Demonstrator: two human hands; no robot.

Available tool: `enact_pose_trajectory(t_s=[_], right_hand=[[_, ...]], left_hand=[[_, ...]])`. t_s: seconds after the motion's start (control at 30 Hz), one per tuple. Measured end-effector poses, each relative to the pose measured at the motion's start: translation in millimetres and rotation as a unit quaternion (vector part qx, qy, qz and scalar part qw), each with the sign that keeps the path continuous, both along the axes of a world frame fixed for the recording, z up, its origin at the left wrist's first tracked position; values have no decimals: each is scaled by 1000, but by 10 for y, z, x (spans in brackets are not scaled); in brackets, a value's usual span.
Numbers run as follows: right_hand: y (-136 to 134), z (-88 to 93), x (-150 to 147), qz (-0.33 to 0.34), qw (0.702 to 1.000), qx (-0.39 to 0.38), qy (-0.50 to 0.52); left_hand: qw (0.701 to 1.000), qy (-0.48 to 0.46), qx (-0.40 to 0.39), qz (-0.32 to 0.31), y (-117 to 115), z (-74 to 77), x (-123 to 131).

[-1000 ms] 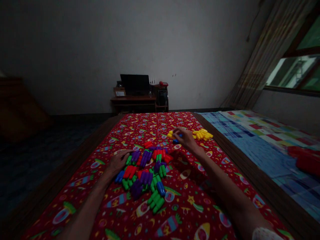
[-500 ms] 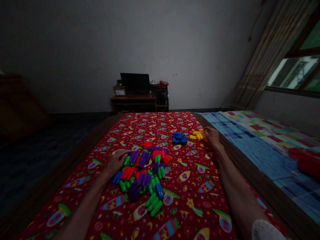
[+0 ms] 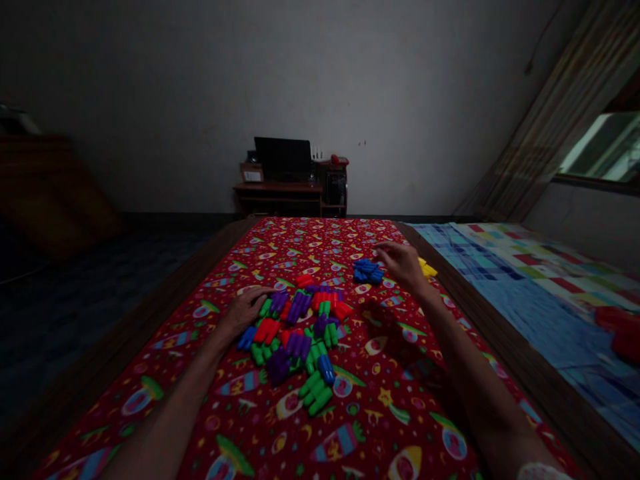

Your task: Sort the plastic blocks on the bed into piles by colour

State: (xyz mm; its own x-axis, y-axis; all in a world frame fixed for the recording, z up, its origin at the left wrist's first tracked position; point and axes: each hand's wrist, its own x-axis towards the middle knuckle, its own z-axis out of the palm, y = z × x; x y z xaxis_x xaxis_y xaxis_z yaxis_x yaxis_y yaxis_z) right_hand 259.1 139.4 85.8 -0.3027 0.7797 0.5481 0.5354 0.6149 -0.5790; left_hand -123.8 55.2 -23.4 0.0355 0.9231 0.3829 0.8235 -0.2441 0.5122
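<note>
Fingers of the left hand [image 3: 246, 310] stretch loosely, palm down, at the left edge of a mixed pile of interlocking plastic blocks [image 3: 299, 347], its forearm slanting inward. Beyond the pile, to its right, sits a blue block cluster [image 3: 367, 271]. Farther right of the pile, the right hand [image 3: 403, 262] hovers, wrist bent, fingers curled toward the thumb; whether they pinch anything cannot be told. Yellow blocks [image 3: 427, 268] lie farthest right of the pile.
</note>
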Motion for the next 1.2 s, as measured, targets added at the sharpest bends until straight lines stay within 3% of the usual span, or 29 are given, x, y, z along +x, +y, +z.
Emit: enact_pose_trajectory(t_s=[0.07,0.13,0.2,0.3,0.47,0.53,0.63,0.77,0.9,0.97,1.07,1.2], right_hand=[[-310,-90,-340,161,982,-27,-95],[-599,-253,-593,256,945,-7,-203],[-795,-435,-735,253,928,37,-272],[-856,-594,-796,213,930,64,-292],[-638,-433,-743,332,917,-59,-214],[-577,-362,-714,307,931,-85,-180],[-547,-363,-706,248,950,-41,-184],[-545,-476,-744,290,925,16,-246],[-467,-626,-718,217,946,59,-234],[-407,-703,-688,188,952,51,-237],[-342,-763,-663,203,951,22,-233],[-307,-663,-618,193,970,24,-147]], left_hand=[[1000,-1,2,-3,-11,9,17],[1000,0,1,-4,-19,15,33],[1000,-1,0,-2,-21,18,45],[1000,-3,0,-1,-17,17,54],[1000,-6,3,-6,-10,8,52],[1000,-9,3,-4,-8,-1,49],[1000,-14,5,0,-1,-17,45],[1000,-17,0,1,3,-24,41],[1000,-16,-6,-3,-10,-3,42],[1000,-13,-4,-11,-17,10,44],[1000,-12,-4,-15,-19,20,51],[1000,-15,-1,-6,-8,13,58]])
